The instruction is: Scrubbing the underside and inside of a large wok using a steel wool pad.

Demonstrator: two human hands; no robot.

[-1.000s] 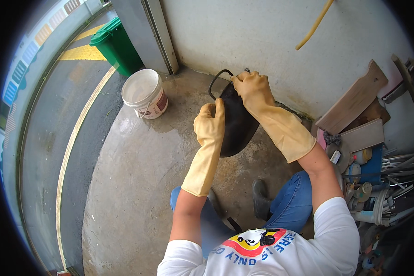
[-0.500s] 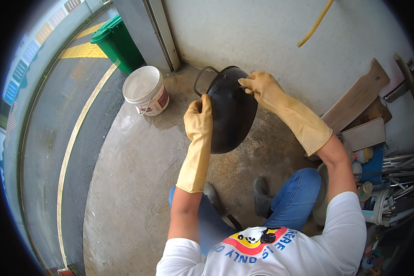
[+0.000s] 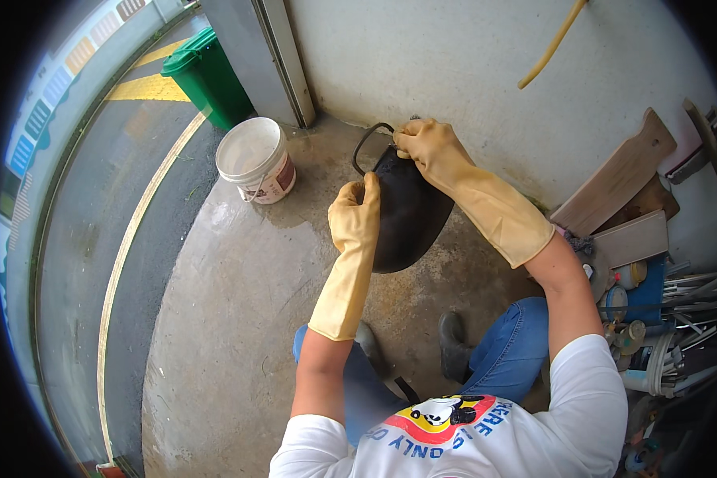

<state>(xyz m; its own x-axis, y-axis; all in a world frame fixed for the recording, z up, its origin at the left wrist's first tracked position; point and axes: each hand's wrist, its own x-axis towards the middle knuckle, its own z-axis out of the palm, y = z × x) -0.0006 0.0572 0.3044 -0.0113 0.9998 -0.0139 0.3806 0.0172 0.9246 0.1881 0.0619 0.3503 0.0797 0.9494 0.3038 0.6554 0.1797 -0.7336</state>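
Observation:
A black wok (image 3: 410, 215) is held tilted above the concrete floor in front of me, its loop handle (image 3: 364, 145) pointing away at the far left. My left hand (image 3: 357, 211), in a long yellow rubber glove, grips the wok's left rim close to the handle, thumb up. At the far rim is my right hand (image 3: 430, 147), in a matching glove, its fingers closed and bent down against the wok. A small dark grey bit shows beyond the right fingertips; what it is, I cannot make out.
A white bucket (image 3: 251, 155) stands ahead to the left, with a green bin (image 3: 211, 80) behind it. Wooden boards (image 3: 617, 171) lean on the wall at right, above containers of metal rods (image 3: 689, 319). A yellow hose (image 3: 554, 44) hangs from the wall.
My right hand has slid left and away over the wok to its far rim, near the handle. The wok and my left hand have shifted slightly right and nearer.

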